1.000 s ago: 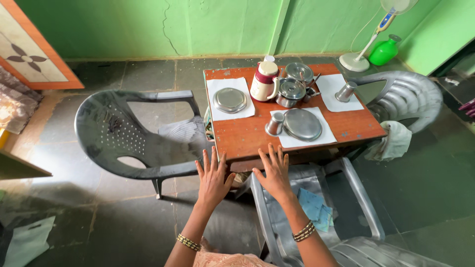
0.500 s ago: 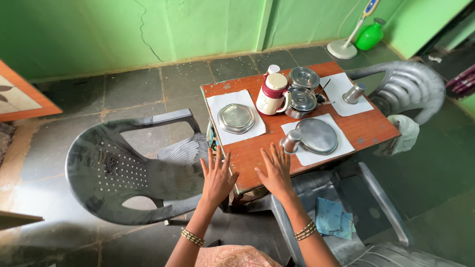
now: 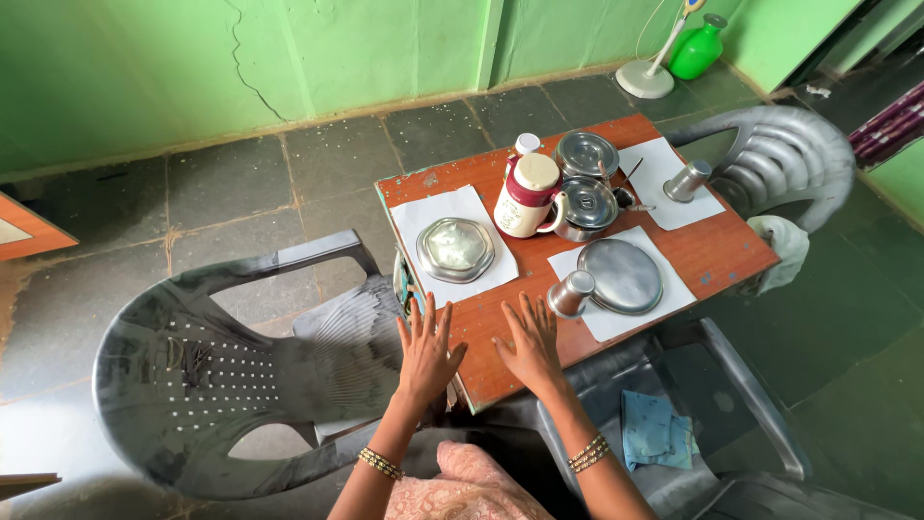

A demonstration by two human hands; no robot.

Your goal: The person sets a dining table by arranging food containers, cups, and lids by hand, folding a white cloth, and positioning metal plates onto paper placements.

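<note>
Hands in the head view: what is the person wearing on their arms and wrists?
Both forearms are bare, with no sleeves. The left hand has a thin gold beaded bangle at its wrist; the right hand has a stack of gold bangles. No rings can be made out.

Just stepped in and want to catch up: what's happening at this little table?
A person reaches both bare hands, fingers spread, over the near edge of a small brown wooden table. The left hand and right hand hold nothing. Nearest the right hand stands a small steel tumbler beside a round steel plate on white paper. Beyond the left hand lies an angular steel plate. A cream and maroon flask stands farther back. Grey plastic chairs surround the table.
</note>
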